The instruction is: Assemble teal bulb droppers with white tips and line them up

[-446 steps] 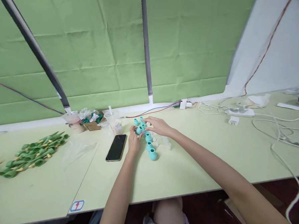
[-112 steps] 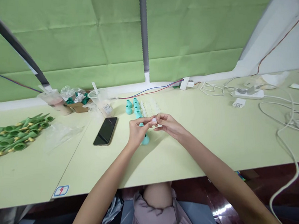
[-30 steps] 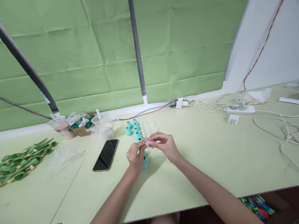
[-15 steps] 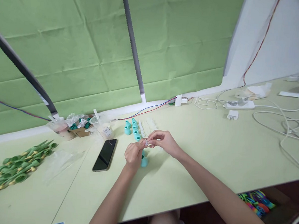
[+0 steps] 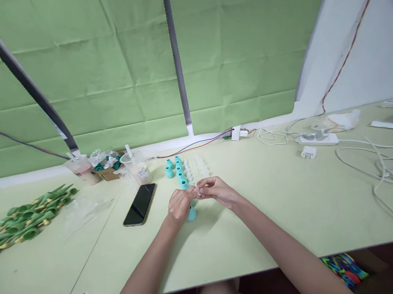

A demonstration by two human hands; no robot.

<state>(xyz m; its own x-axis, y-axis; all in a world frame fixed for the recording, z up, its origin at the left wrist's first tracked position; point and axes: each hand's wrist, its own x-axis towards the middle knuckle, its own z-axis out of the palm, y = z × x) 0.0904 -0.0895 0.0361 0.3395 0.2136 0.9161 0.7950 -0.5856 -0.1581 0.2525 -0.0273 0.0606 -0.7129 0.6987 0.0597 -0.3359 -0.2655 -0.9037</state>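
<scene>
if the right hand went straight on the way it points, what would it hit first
Most likely the left hand, which faces the right hand across a small pale piece; exact depth is unclear.

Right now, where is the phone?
In the head view, the phone lies on the pale table, left of the left hand and just nearer than the white-labelled cup.

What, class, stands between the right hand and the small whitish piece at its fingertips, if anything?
Nothing visible: the right hand pinches the small whitish piece directly. The left hand holds it from the other side, not between, though it hides part of the row of turquoise pieces.
</scene>
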